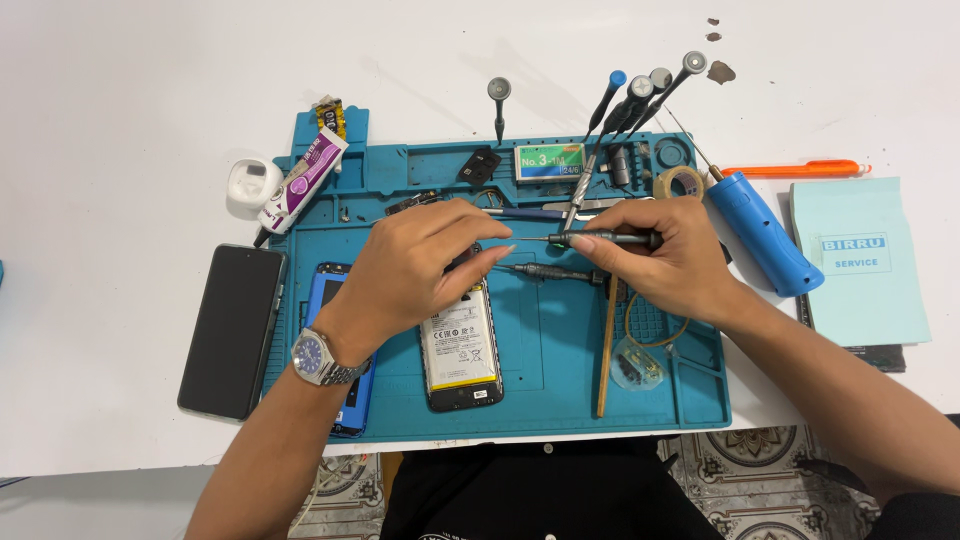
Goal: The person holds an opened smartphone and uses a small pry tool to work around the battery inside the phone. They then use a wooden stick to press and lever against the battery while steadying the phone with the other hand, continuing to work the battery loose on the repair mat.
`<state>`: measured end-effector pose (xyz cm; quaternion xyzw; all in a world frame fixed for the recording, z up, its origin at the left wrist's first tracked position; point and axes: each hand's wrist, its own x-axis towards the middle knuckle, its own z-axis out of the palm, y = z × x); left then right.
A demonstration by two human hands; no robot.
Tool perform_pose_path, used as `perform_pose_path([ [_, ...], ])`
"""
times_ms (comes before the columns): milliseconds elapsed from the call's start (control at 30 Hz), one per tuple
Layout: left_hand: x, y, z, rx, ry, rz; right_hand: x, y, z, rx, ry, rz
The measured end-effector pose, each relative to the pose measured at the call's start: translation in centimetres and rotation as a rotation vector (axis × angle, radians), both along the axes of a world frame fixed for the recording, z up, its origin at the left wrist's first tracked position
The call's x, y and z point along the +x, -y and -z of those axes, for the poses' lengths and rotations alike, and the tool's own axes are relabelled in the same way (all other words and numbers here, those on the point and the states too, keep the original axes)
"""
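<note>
while my left hand (415, 265) rests on the opened phone (460, 345) on the teal mat (560, 370), fingertips pinched at the screwdriver (600, 239) tip, my right hand (665, 255) grips its knurled handle. i judge it light, stiff and slippery; hold the knurling. beyond, spare drivers (630, 95) stand upright.

A smooth white rectangular table (120, 90) fills nearly the whole view, evenly and brightly lit, with soft shadows falling toward its far edge. A few small brown marks (720, 70) dot the top near the far right corner. Past the near edge shows a floor of grey patterned ornamental tiles (750, 465).
</note>
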<state>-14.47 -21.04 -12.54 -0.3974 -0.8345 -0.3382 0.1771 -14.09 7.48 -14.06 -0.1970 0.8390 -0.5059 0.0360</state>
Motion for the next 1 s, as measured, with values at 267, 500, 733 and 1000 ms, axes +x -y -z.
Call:
perform_pose_path([
  [267, 0.13, -0.06, -0.38, 0.013, 0.047, 0.01, 0.01, 0.02, -0.03, -0.008, 0.001, -0.009],
  [500, 0.09, -0.24, -0.51, 0.018, 0.037, 0.014, -0.11, -0.1, 0.1, -0.009, 0.0, -0.008],
  [733, 0.12, -0.22, -0.39, 0.022, 0.051, 0.021, -0.14, -0.16, 0.13, -0.018, 0.003, -0.01],
  [1000, -0.18, -0.16, -0.01, 0.011, 0.047, 0.037, -0.33, -0.2, -0.24, -0.002, -0.007, -0.014],
])
